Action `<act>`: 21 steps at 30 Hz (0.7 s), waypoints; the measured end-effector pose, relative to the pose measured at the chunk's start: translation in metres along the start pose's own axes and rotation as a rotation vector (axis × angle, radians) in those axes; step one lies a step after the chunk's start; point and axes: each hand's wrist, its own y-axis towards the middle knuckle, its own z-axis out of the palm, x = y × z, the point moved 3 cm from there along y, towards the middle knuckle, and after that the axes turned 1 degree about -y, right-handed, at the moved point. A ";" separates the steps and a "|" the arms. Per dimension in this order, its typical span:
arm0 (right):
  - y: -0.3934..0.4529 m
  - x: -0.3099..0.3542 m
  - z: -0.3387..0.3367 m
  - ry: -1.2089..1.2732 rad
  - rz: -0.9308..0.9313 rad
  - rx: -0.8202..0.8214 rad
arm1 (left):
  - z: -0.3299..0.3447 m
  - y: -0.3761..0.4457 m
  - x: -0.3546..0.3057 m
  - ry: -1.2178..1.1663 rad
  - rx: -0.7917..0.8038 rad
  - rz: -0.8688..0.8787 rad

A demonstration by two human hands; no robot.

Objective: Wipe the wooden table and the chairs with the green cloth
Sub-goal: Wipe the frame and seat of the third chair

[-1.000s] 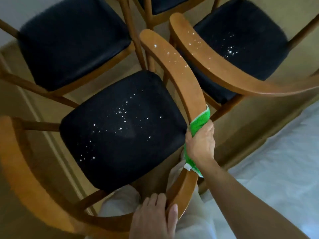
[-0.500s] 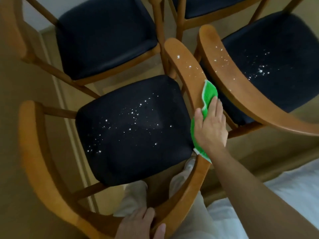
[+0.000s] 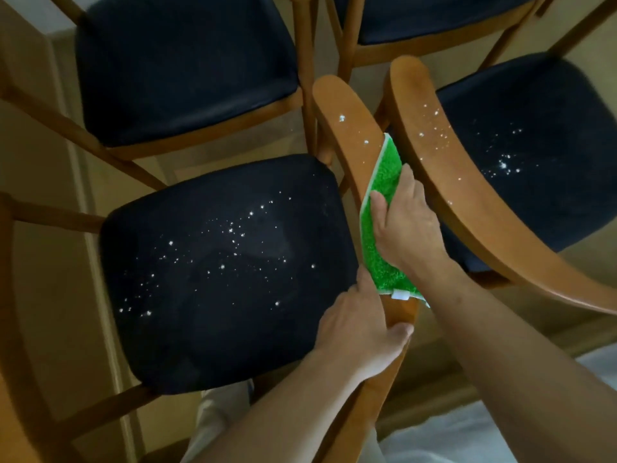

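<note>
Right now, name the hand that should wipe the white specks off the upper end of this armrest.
Right. The right hand already presses the green cloth onto the armrest, just below the specks. The left hand grips the armrest lower down, steadying it.

2 bare forearms (no sleeves), light beige trousers
</note>
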 end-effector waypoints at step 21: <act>0.069 0.056 0.013 -0.364 -0.014 0.043 | -0.058 0.059 0.070 -0.224 -0.007 0.032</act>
